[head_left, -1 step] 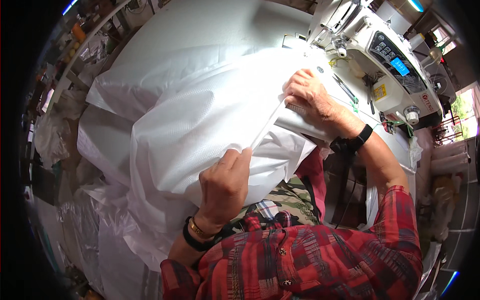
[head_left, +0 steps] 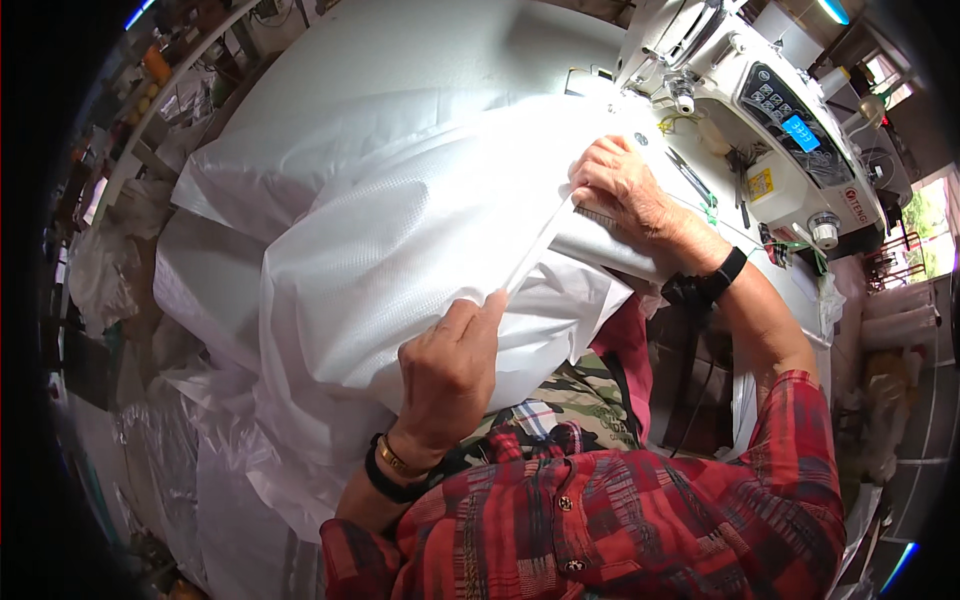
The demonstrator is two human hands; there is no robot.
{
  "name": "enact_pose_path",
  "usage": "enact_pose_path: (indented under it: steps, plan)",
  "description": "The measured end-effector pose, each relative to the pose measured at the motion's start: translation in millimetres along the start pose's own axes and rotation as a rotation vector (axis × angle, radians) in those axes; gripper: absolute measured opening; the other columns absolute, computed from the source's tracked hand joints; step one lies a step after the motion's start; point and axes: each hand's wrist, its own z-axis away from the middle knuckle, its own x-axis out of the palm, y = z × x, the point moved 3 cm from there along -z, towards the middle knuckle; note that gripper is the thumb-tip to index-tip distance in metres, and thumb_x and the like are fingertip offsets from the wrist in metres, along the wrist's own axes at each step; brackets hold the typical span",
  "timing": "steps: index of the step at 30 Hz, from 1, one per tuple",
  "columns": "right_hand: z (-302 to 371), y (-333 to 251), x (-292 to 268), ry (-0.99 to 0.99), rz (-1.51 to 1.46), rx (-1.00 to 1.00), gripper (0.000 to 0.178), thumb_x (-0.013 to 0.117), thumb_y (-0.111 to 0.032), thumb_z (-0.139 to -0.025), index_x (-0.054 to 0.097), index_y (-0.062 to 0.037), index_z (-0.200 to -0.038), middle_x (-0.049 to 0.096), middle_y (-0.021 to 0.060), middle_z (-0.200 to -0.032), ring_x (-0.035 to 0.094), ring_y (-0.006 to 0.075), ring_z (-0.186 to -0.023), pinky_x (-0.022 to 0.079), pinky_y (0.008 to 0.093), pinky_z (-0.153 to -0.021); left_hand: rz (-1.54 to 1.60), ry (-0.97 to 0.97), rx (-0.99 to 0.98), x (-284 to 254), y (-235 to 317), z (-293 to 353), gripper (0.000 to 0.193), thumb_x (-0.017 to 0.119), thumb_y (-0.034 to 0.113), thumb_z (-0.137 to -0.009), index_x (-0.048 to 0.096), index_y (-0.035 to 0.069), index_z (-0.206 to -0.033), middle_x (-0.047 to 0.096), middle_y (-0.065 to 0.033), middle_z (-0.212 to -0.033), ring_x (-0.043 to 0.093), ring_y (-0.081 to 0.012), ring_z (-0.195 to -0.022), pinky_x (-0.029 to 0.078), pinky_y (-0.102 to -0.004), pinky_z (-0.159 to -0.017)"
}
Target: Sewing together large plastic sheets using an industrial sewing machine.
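Note:
A large white sheet with a fine woven texture [head_left: 350,260] lies in loose folds over the table and hangs down at the left. One straight edge of it, turned into a narrow fold, runs slantwise between my hands. My left hand [head_left: 452,368] pinches the near end of this fold. Farther off, my right hand [head_left: 618,182] grips the same edge at the table, close to the sewing machine [head_left: 700,65]. Its fingertips press on the fold and partly hide it. The needle area is washed out by bright light.
Tweezers [head_left: 688,172] and other small tools lie right of my right hand, by green thread ends. The machine's control panel with a lit blue screen [head_left: 800,132] stands beyond them. Crumpled clear plastic [head_left: 105,270] hangs at the left. A shelf with clutter lines the far left.

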Motion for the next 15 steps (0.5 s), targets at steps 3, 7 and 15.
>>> enact_pose_path:
  steps: [3, 7, 15]
  plan:
    - [0.8, 8.4, -0.1, -0.006, -0.01, 0.034, 0.014, 0.067, -0.024, -0.088, 0.062, -0.0111, -0.088, 0.06, 0.0035, -0.089, 0.057, 0.0214, -0.093, 0.039, 0.0381, -0.092, 0.035, 0.002, 0.006, -1.0, -0.5, -0.1, 0.02, 0.065, -0.002, -0.084, 0.066, -0.001, -0.104, 0.057, -0.0129, -0.078, 0.058, -0.0286, -0.061, 0.045, -0.0384, -0.055]
    - [2.2, 21.8, -2.2, 0.0, 0.041, 0.065, 0.013, 0.065, -0.023, -0.09, 0.061, -0.0103, -0.088, 0.059, 0.0037, -0.088, 0.057, 0.0215, -0.091, 0.037, 0.0374, -0.093, 0.039, -0.098, 0.012, -2.1, -5.5, -4.4, 0.023, 0.062, -0.002, -0.087, 0.064, -0.002, -0.11, 0.06, -0.0162, -0.08, 0.061, -0.0339, -0.065, 0.046, -0.0391, -0.057]
    - [1.7, 30.7, -6.2, -0.072, 0.085, 0.093, 0.024, 0.06, -0.034, -0.094, 0.059, -0.0108, -0.088, 0.056, 0.0039, -0.087, 0.055, 0.0209, -0.093, 0.034, 0.0403, -0.098, 0.3, -0.336, -0.019, -3.5, -23.5, -13.5, 0.029, 0.062, 0.006, -0.087, 0.059, -0.002, -0.115, 0.062, -0.0199, -0.09, 0.063, -0.0367, -0.079, 0.049, -0.0418, -0.069]
